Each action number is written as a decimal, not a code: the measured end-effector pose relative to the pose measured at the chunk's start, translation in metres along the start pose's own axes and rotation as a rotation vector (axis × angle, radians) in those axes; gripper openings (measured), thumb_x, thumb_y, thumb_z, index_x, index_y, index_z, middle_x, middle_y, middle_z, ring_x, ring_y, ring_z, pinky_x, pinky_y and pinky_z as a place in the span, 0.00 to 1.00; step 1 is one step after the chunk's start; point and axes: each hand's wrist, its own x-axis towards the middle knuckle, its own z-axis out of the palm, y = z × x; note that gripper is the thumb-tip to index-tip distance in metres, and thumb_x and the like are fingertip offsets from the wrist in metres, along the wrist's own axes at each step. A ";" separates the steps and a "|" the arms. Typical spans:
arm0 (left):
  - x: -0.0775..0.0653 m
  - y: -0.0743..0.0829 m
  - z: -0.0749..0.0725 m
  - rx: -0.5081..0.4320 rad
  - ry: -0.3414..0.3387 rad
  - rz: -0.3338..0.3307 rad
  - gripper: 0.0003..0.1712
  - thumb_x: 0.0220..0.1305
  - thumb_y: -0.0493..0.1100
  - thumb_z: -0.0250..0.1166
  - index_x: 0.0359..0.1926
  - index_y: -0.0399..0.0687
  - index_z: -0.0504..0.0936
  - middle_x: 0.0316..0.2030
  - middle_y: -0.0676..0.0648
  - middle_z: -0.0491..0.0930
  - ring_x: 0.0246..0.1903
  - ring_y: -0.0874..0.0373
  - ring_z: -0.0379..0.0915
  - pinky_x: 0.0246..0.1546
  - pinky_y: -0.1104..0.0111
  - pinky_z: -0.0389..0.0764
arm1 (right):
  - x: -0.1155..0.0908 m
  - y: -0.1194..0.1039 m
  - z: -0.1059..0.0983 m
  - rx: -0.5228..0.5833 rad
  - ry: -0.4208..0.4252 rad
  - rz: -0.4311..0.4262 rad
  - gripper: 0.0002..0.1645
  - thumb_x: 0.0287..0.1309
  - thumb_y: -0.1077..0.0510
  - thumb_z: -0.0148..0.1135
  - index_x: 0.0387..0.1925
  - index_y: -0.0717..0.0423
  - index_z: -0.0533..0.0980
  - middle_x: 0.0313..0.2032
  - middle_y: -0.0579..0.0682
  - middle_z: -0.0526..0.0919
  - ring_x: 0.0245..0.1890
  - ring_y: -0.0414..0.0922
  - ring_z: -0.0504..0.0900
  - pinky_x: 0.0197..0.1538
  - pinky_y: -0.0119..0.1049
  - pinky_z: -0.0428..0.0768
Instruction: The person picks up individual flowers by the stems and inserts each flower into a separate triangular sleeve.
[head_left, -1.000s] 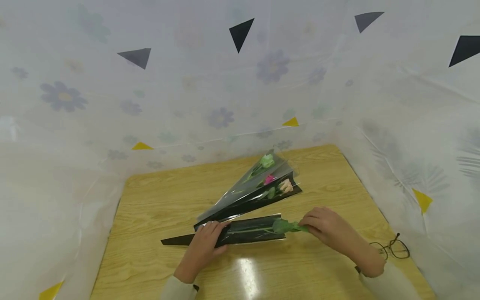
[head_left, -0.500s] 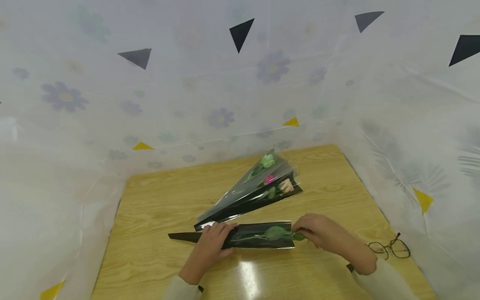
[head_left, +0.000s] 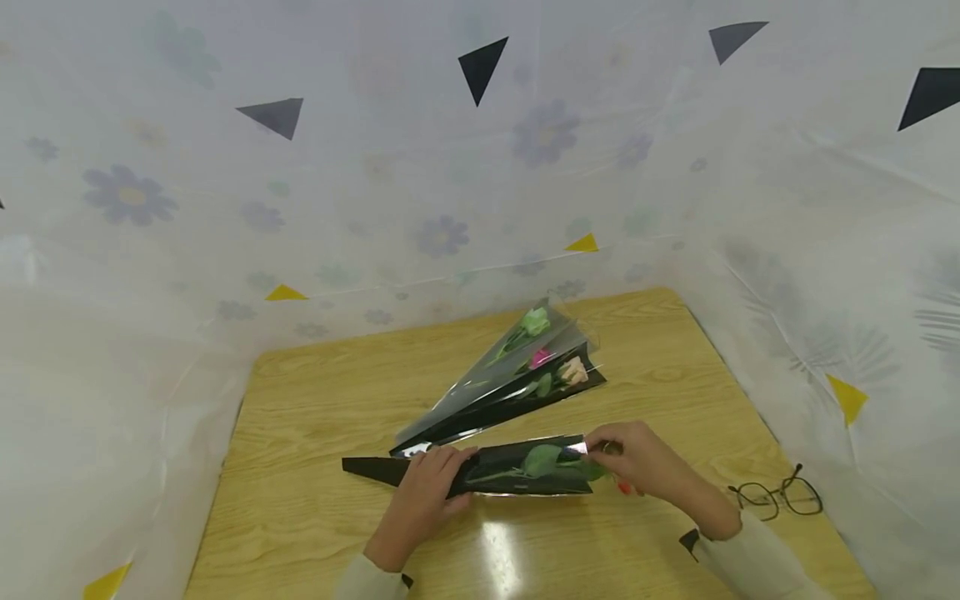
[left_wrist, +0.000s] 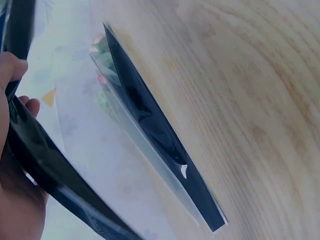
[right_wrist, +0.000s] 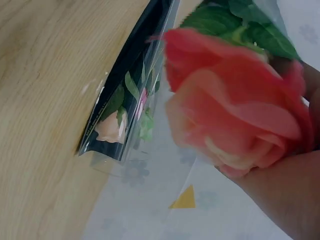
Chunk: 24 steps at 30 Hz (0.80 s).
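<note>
A black flower sleeve with a clear front lies across the middle of the table. My left hand grips its narrow part, fingers over the top and thumb on the near side. Inside the sleeve show the stem and green leaves of a coral-red rose, whose bloom sticks out at the right end, mostly hidden under my right hand in the head view. Thumb and forefinger of that hand pinch the upper edge of the sleeve's mouth. The bloom fills much of the right wrist view, close to the palm.
Behind lie wrapped flowers: a peach rose in black wrap, a pink bloom and a pale green one under clear film. Eyeglasses rest near the table's right edge. White patterned sheeting surrounds the table.
The rose has slid left, its leaves now deeper in the sleeve. My right hand has moved left from the flower to the sleeve's mouth. The left hand and sleeve have shifted slightly right.
</note>
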 end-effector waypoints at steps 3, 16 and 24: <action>0.000 -0.003 0.001 -0.009 0.029 -0.015 0.36 0.47 0.52 0.69 0.59 0.49 0.71 0.44 0.55 0.74 0.43 0.58 0.68 0.40 0.63 0.65 | -0.002 0.007 0.001 0.044 0.026 -0.013 0.06 0.57 0.56 0.62 0.36 0.50 0.81 0.33 0.43 0.83 0.25 0.37 0.79 0.28 0.31 0.77; -0.004 -0.011 0.005 -0.006 0.059 -0.028 0.37 0.47 0.51 0.69 0.60 0.48 0.71 0.43 0.53 0.75 0.44 0.56 0.70 0.41 0.61 0.66 | -0.028 0.083 0.007 0.612 0.035 0.452 0.35 0.70 0.45 0.39 0.67 0.66 0.55 0.62 0.65 0.62 0.60 0.60 0.66 0.54 0.53 0.69; -0.007 -0.010 0.006 -0.026 -0.006 -0.059 0.38 0.48 0.51 0.69 0.61 0.50 0.69 0.44 0.53 0.74 0.47 0.56 0.69 0.43 0.60 0.66 | -0.032 0.086 0.017 0.894 -0.099 0.402 0.35 0.69 0.58 0.44 0.68 0.72 0.45 0.63 0.64 0.61 0.55 0.46 0.73 0.57 0.49 0.67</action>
